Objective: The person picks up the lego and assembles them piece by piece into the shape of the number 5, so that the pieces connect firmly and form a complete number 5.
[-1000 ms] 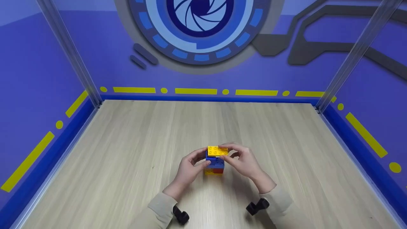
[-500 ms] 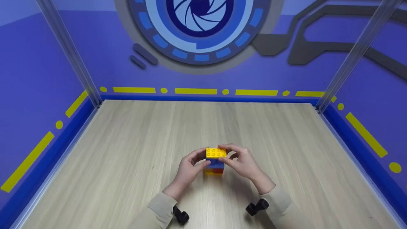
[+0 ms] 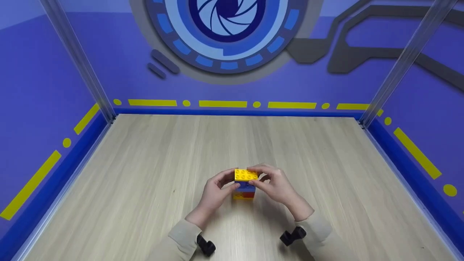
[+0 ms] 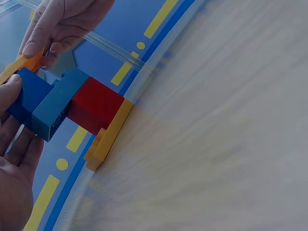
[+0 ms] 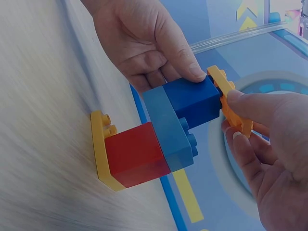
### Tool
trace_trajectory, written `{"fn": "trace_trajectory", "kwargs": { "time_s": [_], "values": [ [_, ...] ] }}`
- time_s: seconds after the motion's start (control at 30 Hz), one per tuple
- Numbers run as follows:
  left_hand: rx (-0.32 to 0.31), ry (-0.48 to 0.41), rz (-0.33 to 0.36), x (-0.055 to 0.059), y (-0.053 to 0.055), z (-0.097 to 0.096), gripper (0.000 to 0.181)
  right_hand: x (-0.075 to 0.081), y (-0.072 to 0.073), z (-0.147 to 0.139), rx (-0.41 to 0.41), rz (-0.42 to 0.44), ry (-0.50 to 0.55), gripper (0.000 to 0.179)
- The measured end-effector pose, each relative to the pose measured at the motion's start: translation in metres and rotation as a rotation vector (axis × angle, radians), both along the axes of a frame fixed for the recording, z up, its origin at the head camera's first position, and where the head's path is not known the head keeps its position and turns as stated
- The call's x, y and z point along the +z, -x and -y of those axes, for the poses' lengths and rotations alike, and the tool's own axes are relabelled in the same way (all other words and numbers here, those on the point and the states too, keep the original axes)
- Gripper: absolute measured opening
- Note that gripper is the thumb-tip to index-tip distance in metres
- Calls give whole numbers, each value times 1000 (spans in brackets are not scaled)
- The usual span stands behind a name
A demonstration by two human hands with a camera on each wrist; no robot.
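Note:
A small tower of toy building bricks stands upright on the table. At its foot is a thin yellow plate (image 5: 99, 149), with a red brick (image 5: 138, 155) above it, then a light blue brick (image 5: 166, 127) and a dark blue brick (image 5: 191, 98). My left hand (image 3: 214, 194) grips the dark blue brick between thumb and fingers. Another yellow plate (image 3: 245, 175), studs up, is pinched at its right end by my right hand (image 3: 277, 185). It lies over the dark blue brick; in the right wrist view a narrow dark gap shows between them.
The wooden table (image 3: 163, 156) extends around the tower. Blue walls with yellow markings (image 3: 223, 104) enclose its back and sides, with clear corner posts (image 3: 393, 69). Black wrist mounts (image 3: 206, 247) hang by both sleeves.
My right hand has brought the upper yellow plate slightly left and down, so it now lines up over the tower. My left hand has kept its hold on the dark blue brick.

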State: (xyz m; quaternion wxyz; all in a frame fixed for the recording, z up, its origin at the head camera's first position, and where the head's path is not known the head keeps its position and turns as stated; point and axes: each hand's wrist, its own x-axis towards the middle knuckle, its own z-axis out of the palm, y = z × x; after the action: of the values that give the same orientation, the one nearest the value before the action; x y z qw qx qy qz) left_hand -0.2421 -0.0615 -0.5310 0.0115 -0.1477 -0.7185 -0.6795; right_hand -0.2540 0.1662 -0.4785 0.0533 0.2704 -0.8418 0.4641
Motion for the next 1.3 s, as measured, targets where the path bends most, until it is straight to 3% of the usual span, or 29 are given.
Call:
{"fn": "trace_trajectory", "kwargs": {
  "time_s": [0.77, 1.3],
  "values": [
    [-2, -27, -45, -1, 2, 0, 50, 6, -7, 2, 20, -162, -184, 34],
    [24, -30, -32, -1, 1, -2, 44, 4, -7, 2, -1, -121, -185, 35]
  ]
}}
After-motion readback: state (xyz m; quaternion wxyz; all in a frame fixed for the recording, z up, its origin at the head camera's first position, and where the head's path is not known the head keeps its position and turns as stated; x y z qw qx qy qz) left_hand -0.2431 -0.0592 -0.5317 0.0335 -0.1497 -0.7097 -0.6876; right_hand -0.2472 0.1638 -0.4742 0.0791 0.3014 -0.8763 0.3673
